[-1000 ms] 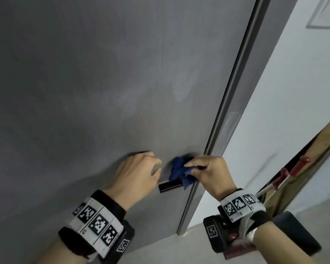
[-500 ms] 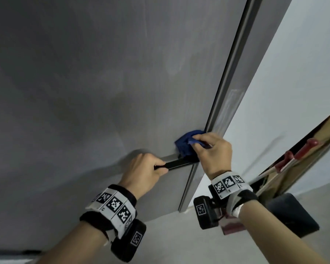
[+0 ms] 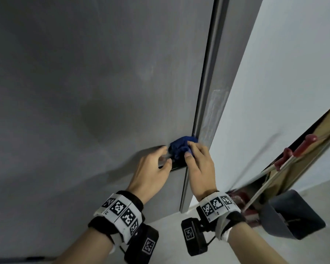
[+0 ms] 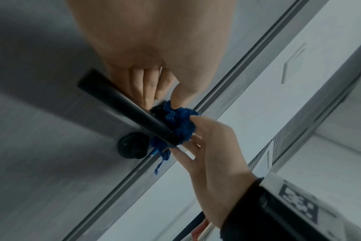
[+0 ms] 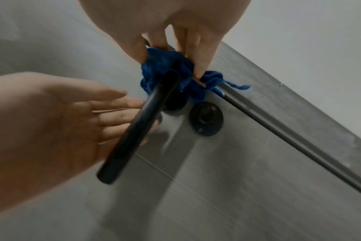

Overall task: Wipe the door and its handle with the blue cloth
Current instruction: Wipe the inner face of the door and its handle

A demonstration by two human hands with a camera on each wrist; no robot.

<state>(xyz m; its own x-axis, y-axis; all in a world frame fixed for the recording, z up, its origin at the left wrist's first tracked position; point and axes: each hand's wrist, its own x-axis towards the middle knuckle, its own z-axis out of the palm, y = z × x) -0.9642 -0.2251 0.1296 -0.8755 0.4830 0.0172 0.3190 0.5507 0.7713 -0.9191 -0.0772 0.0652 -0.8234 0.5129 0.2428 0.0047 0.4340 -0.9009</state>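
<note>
The grey door (image 3: 103, 82) fills the head view, with its black lever handle (image 3: 176, 166) low near the edge. My right hand (image 3: 188, 149) pinches the bunched blue cloth (image 3: 179, 147) around the handle's pivot end. In the right wrist view the cloth (image 5: 165, 68) wraps the top of the handle (image 5: 138, 127), held between thumb and fingers. My left hand (image 3: 165, 157) is just left of the cloth. Its fingers (image 5: 118, 112) lie fairly straight behind the lever, against the door, and its thumb (image 4: 181, 94) touches the cloth (image 4: 175, 124).
A round black lock rosette (image 5: 206, 119) sits just below the handle. The door's metal edge strip (image 3: 208, 92) runs right of my hands, then a white wall (image 3: 284, 73). Red-handled poles (image 3: 293, 151) and a dark dustpan (image 3: 291, 216) stand at the lower right.
My left hand has let go of the lever and slid right towards the cloth, its fingers now straight behind the handle. My right hand keeps the cloth at the handle's pivot end.
</note>
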